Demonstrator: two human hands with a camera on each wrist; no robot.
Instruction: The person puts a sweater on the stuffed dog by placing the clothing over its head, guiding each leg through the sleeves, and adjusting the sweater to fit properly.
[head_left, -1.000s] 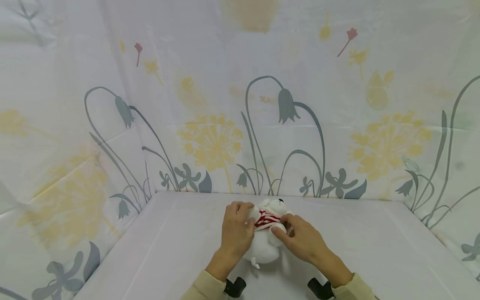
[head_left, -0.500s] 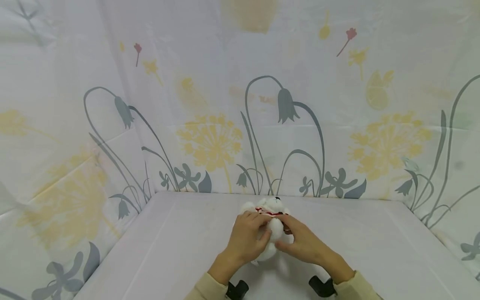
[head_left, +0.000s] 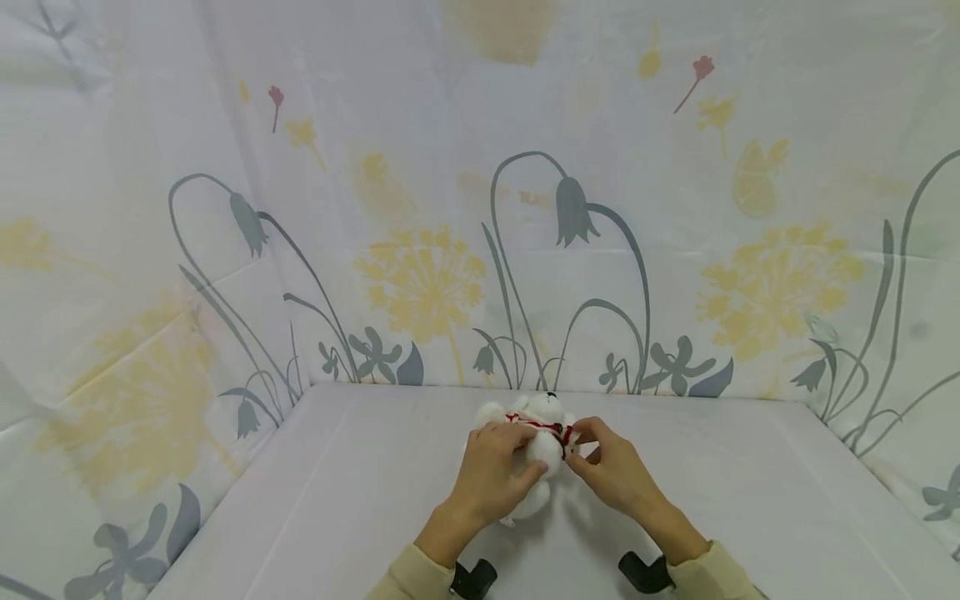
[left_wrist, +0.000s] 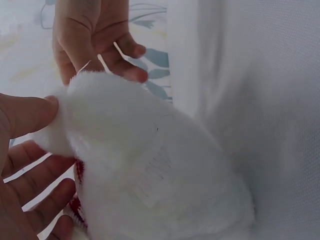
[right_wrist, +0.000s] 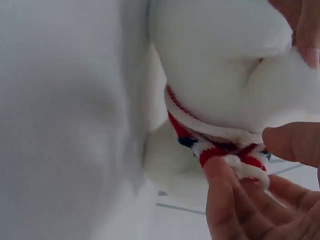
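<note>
A white plush toy (head_left: pixel 538 490) with a dark nose lies on the table, its head toward the back wall. A knitted sweater (right_wrist: pixel 192 135) in red, white and dark blue is bunched in a narrow band round its upper body. My left hand (head_left: pixel 491 471) holds the toy from the left, thumb on a rounded white part and fingers on the far side, by the sweater. From the right, my right hand (head_left: pixel 618 475) pinches the sweater's edge beside the toy's limb, stretching it a little outward. Much of the toy's left side is hidden behind my left hand.
The white table (head_left: pixel 360 500) runs back to a pale wall sheet (head_left: pixel 450 208) printed with flowers. Similar sheets stand at both sides. Black wrist-camera mounts (head_left: pixel 474 578) sit below my wrists, near the sleeves.
The striped sweater has bunched up from the toy's belly toward its neck. My left hand has shifted right and down over the toy; my right hand has drawn the sweater edge rightward.
</note>
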